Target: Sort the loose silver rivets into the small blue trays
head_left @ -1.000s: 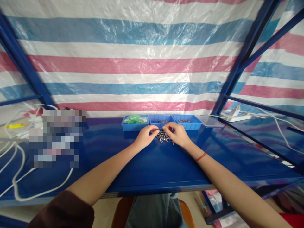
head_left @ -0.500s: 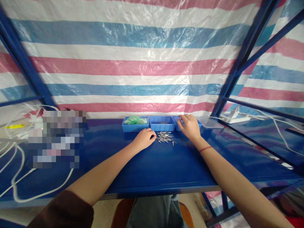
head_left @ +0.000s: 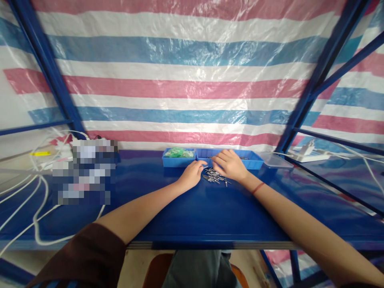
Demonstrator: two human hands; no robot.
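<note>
A loose pile of thin silver blind rivets (head_left: pixel 213 176) lies on the blue table. My left hand (head_left: pixel 192 176) is at the pile's left edge, thumb and forefinger closed on what looks like a single rivet. Over the pile's upper right is my right hand (head_left: pixel 230 165), fingers bent downward with a gap between thumb and forefinger; nothing shows in them. It partly hides the blue middle bin (head_left: pixel 204 153) and the right bin (head_left: pixel 255 162), where a few metal pieces show. A left bin (head_left: pixel 178 162) holds green and clear plastic packets.
A clear plastic lid (head_left: pixel 274 160) lies right of the bins. White cables (head_left: pixel 37 224) and a pixelated patch take up the table's left side. At the far right is a white power strip (head_left: pixel 312 154). Blue metal posts (head_left: pixel 295 120) frame a striped plastic sheet (head_left: pixel 186 86).
My right hand has moved left and down from the right bin to above the rivet pile. The left hand's forefinger has stretched forward. The whole view has shifted slightly.
</note>
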